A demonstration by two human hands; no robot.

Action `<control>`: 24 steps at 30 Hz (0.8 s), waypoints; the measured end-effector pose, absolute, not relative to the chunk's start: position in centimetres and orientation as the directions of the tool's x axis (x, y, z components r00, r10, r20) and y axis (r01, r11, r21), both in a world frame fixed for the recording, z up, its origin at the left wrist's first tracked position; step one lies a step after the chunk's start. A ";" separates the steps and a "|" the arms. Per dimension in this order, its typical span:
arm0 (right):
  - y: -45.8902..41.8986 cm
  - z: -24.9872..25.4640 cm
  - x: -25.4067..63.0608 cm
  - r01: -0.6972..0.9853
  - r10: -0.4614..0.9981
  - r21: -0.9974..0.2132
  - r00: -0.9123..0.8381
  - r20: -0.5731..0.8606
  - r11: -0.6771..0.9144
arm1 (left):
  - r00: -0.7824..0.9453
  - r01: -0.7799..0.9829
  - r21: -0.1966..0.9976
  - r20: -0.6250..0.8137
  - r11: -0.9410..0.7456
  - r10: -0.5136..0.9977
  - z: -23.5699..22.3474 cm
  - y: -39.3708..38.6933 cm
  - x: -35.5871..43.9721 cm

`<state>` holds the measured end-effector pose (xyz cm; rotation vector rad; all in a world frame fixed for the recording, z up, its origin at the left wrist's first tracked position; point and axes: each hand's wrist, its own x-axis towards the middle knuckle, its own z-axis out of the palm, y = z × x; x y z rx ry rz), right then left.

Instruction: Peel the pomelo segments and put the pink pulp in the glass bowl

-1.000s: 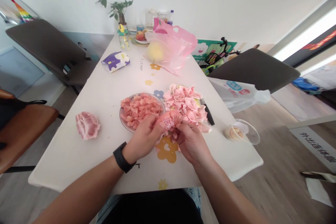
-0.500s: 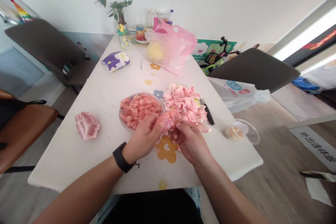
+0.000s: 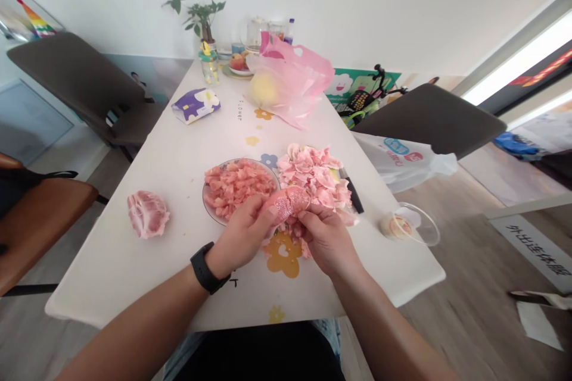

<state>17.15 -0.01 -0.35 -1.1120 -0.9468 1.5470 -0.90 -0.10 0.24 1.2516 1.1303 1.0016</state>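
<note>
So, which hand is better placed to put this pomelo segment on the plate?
Left, probably: the left hand sits at the plate rim; the right hand is farther, beside the peels.

L hand (image 3: 239, 235) can pass left over white table (image 3: 107, 274) to pomelo chunk (image 3: 147, 214); plate of pink bits (image 3: 236, 187) and peel pile (image 3: 313, 175) block fwd, w/ knife (image 3: 353, 193) just past.

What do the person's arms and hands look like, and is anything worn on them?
Both forearms are bare, with no sleeves in view. A black wristwatch with a wide strap sits on the wrist of the left hand. The right hand has no watch or band on its wrist. Neither hand wears gloves.
</note>
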 end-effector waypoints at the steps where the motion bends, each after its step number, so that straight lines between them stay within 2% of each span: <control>1: 0.0 -0.4 17.1 -0.251 0.973 -0.941 -0.102 -0.207 -0.226 | 0.182 0.037 0.997 -0.079 0.074 0.980 0.3 -0.1 -0.9; 5: -0.2 -0.4 17.3 -0.161 0.977 -0.966 -0.096 -0.189 -0.202 | 0.215 0.027 0.997 -0.078 0.074 0.973 0.3 0.0 -1.3; 9: -0.5 0.6 17.2 0.009 0.980 -0.986 -0.106 -0.169 -0.169 | 0.259 0.023 0.998 -0.069 0.065 0.963 0.4 -0.1 -1.6; 13: -1.1 1.9 16.7 0.171 0.971 -0.979 -0.193 -0.143 -0.110 | 0.277 0.016 0.998 -0.068 0.067 0.959 0.3 -0.2 -1.6; 17: -1.6 2.2 16.4 0.309 0.978 -0.949 -0.167 -0.124 -0.068 | 0.237 0.007 0.997 -0.075 0.075 0.969 0.0 -0.3 -1.5; 24: -1.5 2.0 16.1 0.318 0.988 -0.945 -0.106 -0.113 -0.074 | 0.259 -0.070 0.983 -0.148 0.171 0.954 -0.2 -0.5 -1.3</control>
